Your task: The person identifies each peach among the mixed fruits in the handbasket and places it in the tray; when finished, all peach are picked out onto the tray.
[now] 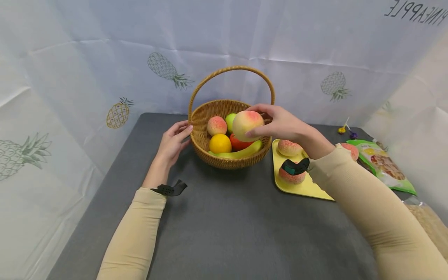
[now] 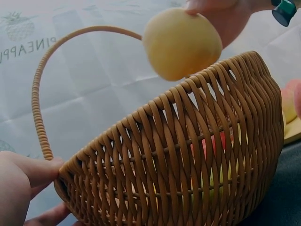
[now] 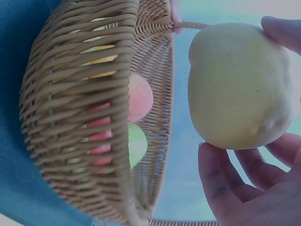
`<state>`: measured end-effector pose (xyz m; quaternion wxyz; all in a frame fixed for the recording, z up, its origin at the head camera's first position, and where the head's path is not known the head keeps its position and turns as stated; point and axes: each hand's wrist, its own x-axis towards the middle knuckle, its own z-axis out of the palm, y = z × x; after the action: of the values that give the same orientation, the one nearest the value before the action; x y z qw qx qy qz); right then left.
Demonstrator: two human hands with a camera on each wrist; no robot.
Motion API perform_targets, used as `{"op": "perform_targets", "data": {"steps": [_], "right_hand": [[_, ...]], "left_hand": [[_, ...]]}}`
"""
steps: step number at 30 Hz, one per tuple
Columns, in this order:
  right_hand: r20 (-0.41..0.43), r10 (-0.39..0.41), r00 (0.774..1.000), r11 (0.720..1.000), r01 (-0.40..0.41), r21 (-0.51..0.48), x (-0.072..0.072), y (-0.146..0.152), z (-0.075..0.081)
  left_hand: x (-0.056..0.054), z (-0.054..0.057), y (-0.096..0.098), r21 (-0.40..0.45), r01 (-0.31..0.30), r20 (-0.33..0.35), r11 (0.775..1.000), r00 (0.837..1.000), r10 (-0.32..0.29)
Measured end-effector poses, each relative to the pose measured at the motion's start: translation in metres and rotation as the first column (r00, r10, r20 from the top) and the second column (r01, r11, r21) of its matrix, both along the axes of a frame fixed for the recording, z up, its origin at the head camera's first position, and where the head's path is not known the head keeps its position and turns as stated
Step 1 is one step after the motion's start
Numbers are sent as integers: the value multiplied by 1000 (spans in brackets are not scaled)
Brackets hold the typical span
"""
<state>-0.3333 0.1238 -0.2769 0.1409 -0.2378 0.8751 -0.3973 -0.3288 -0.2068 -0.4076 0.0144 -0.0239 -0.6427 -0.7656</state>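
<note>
1. Holding a peach (image 1: 245,129), the R hand (image 1: 280,122) has fingers & thumb round its sides; peach is in midair, over a wicker basket (image 1: 228,163), above its front rim.
2. L hand (image 1: 174,140) grips the basket's L edge, thumb near the base of the tall handle (image 1: 233,68).
3. In basket: 2nd peach (image 1: 217,126) at L, green apple (image 1: 229,121) at back, yellow fruit (image 1: 220,144) in front, red fruit (image 1: 238,145) partly hidden by the held peach, banana (image 1: 245,152) along the front.
4. To R, on dark table (image 1: 224,217): yellow tray (image 1: 311,189) w/ more peaches (image 1: 289,147), partly blocked by R arm; green pkg. (image 1: 388,167) farther R.
5. Bkgd.: pale curtain (image 1: 105,58) w/ pineapple prints.
</note>
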Motion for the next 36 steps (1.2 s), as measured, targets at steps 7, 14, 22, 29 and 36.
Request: {"op": "perform_targets", "data": {"steps": [7, 14, 22, 29, 36], "right_hand": [[-6, -31, 1000, 999, 30, -34, 7, 21, -2], [19, -64, 998, 998, 65, -26, 18, 46, -11], [17, -122, 992, 992, 122, 10, 26, 72, -19], [15, -158, 987, 984, 156, 82, 32, 95, -24], [5, -197, 980, 972, 195, 128, 37, 121, -32]], "left_hand": [[0, 1, -1, 0, 3, 5, 1000, 1000, -3], [0, 1, -1, 4, -1, 12, 1000, 1000, 1], [1, 0, -3, -11, -4, 7, 1000, 1000, 4], [2, -1, -3, -7, -1, 9, 1000, 1000, 1], [1, 0, -2, -8, 2, 0, 1000, 1000, -2]]}}
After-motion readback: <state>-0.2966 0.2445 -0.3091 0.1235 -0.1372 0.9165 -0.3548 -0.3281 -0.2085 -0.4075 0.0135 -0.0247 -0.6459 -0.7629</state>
